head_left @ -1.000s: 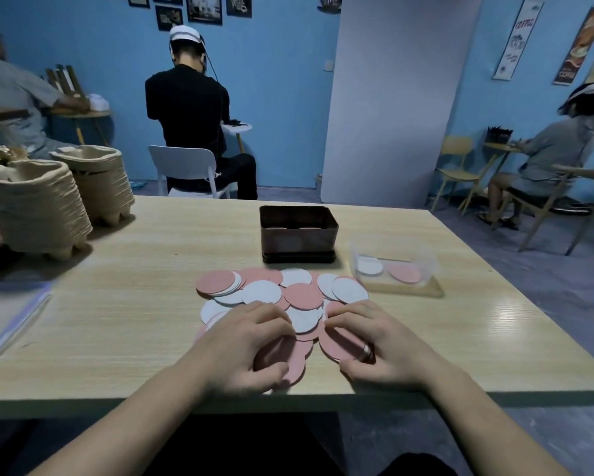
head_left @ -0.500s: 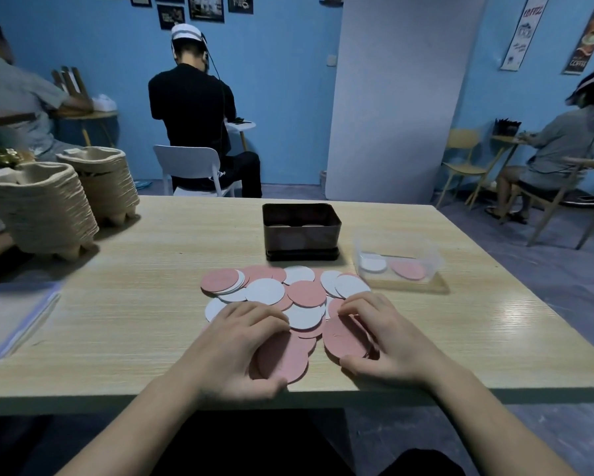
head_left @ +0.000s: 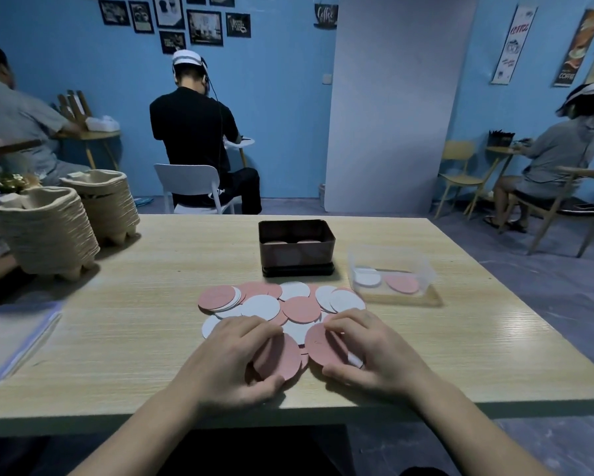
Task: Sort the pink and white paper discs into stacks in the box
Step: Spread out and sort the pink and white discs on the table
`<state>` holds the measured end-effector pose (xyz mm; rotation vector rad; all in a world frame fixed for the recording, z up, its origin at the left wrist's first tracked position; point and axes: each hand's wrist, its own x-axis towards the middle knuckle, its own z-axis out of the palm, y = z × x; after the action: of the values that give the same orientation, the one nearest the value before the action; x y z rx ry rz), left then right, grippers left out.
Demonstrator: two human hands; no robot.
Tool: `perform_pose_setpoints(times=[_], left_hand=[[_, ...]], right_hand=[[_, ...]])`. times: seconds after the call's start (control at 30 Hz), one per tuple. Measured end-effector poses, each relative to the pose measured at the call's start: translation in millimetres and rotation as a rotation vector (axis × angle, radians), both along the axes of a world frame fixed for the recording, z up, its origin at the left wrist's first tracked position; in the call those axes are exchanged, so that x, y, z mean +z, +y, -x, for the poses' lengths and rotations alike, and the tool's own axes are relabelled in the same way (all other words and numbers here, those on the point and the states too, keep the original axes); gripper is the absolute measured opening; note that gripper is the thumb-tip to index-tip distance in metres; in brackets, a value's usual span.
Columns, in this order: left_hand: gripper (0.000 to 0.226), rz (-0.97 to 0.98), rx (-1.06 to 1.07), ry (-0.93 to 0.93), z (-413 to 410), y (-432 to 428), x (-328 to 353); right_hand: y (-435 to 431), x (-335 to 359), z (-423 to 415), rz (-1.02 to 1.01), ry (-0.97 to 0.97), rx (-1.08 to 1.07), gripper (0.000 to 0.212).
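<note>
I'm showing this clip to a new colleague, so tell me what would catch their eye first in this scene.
First, the spread of pink and white discs overlapping at the middle of the wooden table, with the left hand and right hand each gathering pink discs at its near edge. Behind the pile stands a dark tin box, and to its right a clear tub holding a white and a pink stack side by side.

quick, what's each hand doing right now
Left hand: closed on a pink disc, thumb under its near edge, fingers on top.
Right hand: closed on another pink disc, fingertips on it, thumb at its near edge.
</note>
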<state>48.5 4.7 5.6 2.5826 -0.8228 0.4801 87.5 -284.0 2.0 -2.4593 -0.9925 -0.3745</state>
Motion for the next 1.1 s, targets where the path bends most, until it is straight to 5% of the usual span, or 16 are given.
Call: perform_pose_setpoints(times=[0.33,0.53,1.1], left_hand=[[0.045,0.068,0.057,-0.097,-18.3,-0.4,-4.2],[0.067,-0.009,0.005,-0.021,-17.1,0.4,-2.3],[0.065,0.135,0.034,-0.068,-16.9,-2.0,-3.2]], right_hand=[[18.1,-3.0,-4.3,-0.070,-0.032,-0.012,0.053],[16.9,-6.5,-6.2,-0.053,0.003,-0.001,0.057],[21.6,-5.6,-4.4,-0.038,-0.067,-0.023,0.058]])
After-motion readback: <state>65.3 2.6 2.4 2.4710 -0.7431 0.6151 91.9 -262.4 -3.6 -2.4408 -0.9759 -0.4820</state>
